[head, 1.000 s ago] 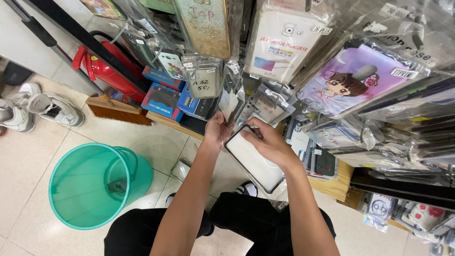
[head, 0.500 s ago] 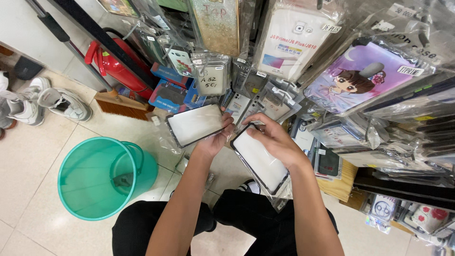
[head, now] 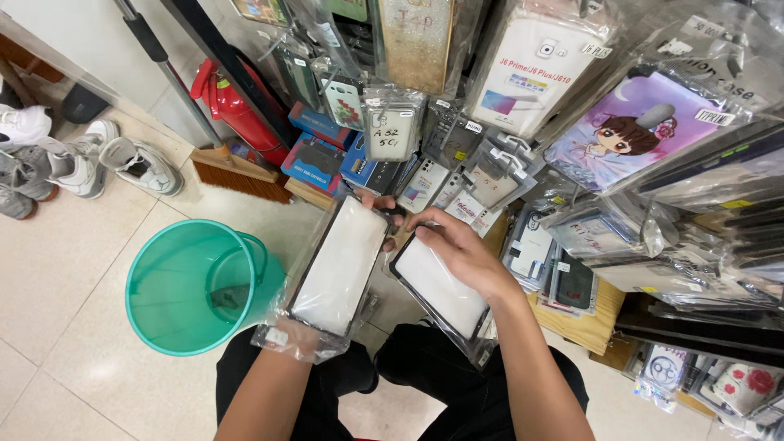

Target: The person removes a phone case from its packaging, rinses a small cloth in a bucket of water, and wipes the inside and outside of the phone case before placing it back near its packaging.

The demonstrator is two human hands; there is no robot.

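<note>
My left hand (head: 377, 211) is mostly hidden behind a flat clear plastic packet with a black-edged white phone case (head: 339, 265), which it holds up over my lap; only fingertips show at the packet's top edge. My right hand (head: 453, 249) rests on a second, similar bagged phone case (head: 441, 290) and grips it at its upper end. Both packets are tilted, side by side, in front of a rack of hanging bagged phone cases (head: 523, 73).
A green plastic bucket (head: 192, 286) stands on the tiled floor at my left. Behind it are a broom (head: 237, 167), a red fire extinguisher (head: 233, 102) and several shoes (head: 98, 163). A wooden shelf (head: 584, 318) with more packets lies to the right.
My left hand has pulled one bagged case out from the pile and swung it left and down toward my lap. My right hand stays on the other case.
</note>
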